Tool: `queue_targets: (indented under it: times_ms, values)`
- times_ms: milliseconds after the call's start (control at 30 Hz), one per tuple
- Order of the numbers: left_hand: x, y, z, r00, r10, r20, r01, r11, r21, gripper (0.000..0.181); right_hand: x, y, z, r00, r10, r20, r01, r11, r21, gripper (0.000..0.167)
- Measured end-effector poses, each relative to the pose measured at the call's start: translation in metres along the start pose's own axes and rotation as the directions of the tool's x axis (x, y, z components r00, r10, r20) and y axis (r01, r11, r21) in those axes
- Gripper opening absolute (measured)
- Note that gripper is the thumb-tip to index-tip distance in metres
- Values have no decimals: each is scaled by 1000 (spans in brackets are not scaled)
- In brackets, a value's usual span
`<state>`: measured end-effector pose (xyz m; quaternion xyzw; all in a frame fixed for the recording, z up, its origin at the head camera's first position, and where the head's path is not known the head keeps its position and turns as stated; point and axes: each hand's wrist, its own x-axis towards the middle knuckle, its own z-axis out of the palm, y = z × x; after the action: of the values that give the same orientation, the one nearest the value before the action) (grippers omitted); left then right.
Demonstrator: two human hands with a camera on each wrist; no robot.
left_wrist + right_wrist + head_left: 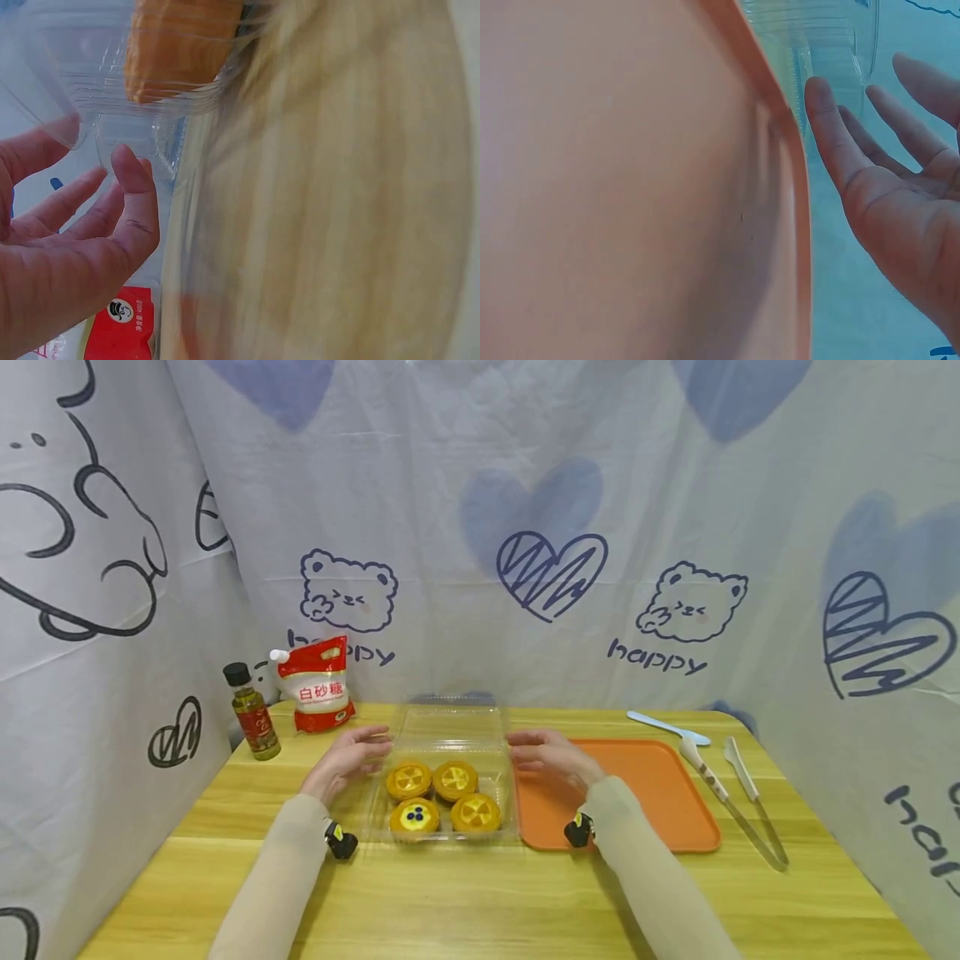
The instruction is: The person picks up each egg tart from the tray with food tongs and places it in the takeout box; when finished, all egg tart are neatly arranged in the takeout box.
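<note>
A hinged clear plastic clamshell box [450,842] lies with its lid [450,722] folded back, away from me. Inside its base sit several round egg tarts; one tart [416,817] is topped with dark blue berries, and another tart [476,812] carries yellow pieces. At the left side of the box is my left hand [348,758], its fingers loosely bent beside the plastic; the left wrist view also shows that hand [82,217]. My right hand [555,757] is at the right side, fingers relaxed, over the orange tray's far left corner. Whether either hand touches the plastic, I cannot tell.
The orange tray [645,818] lies right of the box. Metal tongs [765,827] with pale tips and a light blue spatula [667,727] lie farther right. At the back left stand an oil bottle [256,718] and a red-and-white sugar bag [318,689].
</note>
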<state>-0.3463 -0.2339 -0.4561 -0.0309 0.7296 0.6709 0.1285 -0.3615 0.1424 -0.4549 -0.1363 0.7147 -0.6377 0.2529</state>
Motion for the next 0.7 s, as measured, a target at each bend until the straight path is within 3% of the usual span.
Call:
queue_targets:
  times_ms: [367, 533, 700]
  values:
    - [3, 1, 2, 1000, 3, -3, -3, 1000, -4, 59, 9, -4, 2, 996, 2, -89, -6, 999, -50, 49]
    - [7, 3, 4, 999, 21, -34, -22, 999, -30, 57, 12, -5, 3, 991, 1, -135, -1, 1000, -7, 45]
    - [10, 3, 6, 994, 62, -88, -66, 997, -45, 53, 14, -9, 6, 977, -19, -211, 6, 998, -62, 40]
